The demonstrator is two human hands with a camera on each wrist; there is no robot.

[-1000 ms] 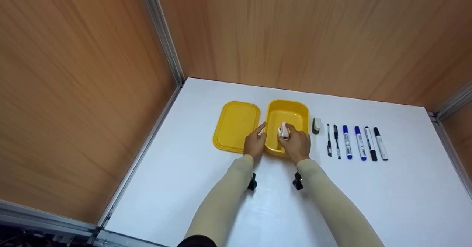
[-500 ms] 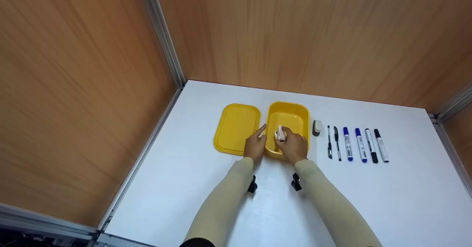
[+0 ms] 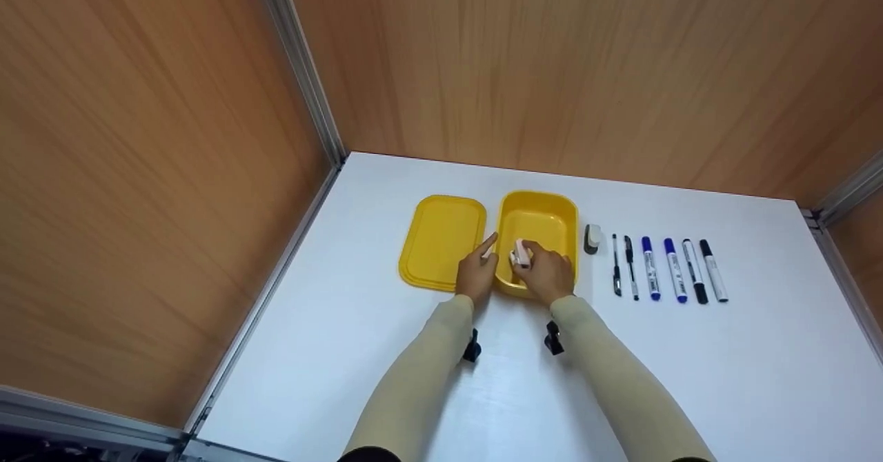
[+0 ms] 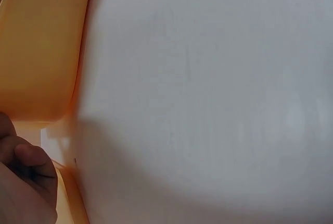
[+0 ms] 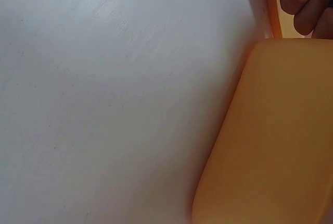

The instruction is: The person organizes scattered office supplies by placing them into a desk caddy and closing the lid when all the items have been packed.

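1. A smooth white tabletop (image 3: 386, 352) fills the lower part of the head view and runs back into a corner.
2. Orange-brown wood-grain wall panels (image 3: 586, 69) rise behind the tabletop; a second such panel (image 3: 138, 172) closes off its left side.
3. A grey metal corner post (image 3: 303, 69) joins the two panels, and a grey metal rail (image 3: 255, 296) follows the tabletop's left edge.
4. Another grey metal post (image 3: 845, 193) stands at the far right corner.
5. Soft, even light gives the tabletop a faint sheen.

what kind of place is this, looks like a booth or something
Probably a staged recording booth, not a home or office: a bare white table is boxed in by wood-grain panels in metal framing, and pens and markers lie in a neat row beside a yellow box.
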